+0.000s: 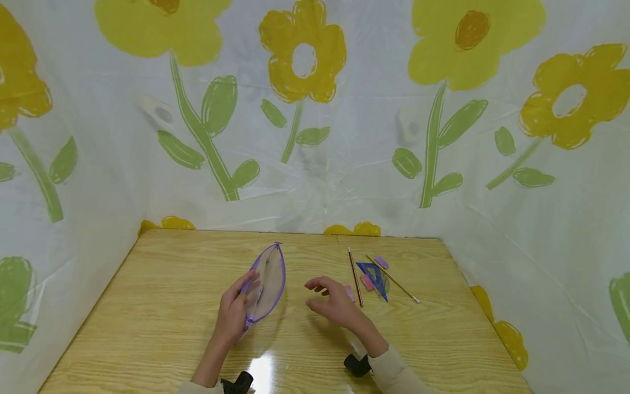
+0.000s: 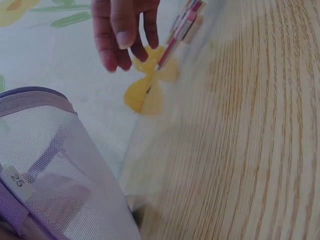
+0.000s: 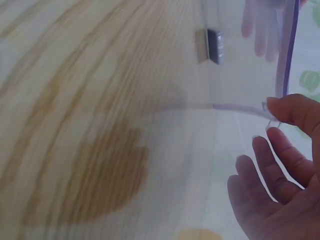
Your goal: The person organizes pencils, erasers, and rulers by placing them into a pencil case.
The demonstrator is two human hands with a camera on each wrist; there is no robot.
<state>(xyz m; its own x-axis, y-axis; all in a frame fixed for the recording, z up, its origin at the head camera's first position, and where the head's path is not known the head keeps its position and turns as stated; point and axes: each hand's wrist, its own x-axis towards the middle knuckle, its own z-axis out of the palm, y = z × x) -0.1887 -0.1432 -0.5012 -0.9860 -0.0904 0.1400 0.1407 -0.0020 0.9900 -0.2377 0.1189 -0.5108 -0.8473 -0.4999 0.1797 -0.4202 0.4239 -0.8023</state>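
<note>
My left hand (image 1: 232, 314) grips a see-through mesh zip pouch (image 1: 273, 284) with purple edging, held tilted above the table. Fingers lie along its far side and its mouth faces right. In the left wrist view the pouch (image 2: 85, 165) shows fine mesh and a tag (image 2: 17, 182) marked 25. My right hand (image 1: 339, 306) hovers to the right of the pouch, fingers loosely bent and apart from the thumb, holding nothing. In the right wrist view a small dark block (image 3: 216, 46) shows at the clear side of the pouch, and the right thumb overlaps the purple edge.
Beyond the right hand lie a red-brown pencil (image 1: 355, 279), a yellow pencil (image 1: 398, 283), a blue set square (image 1: 375, 278), a pink eraser (image 1: 367, 282), a purple eraser (image 1: 381, 262) and a pale pink eraser (image 1: 350, 293). Flower-print sheets (image 1: 354, 180) wall in the wooden table (image 1: 162, 295).
</note>
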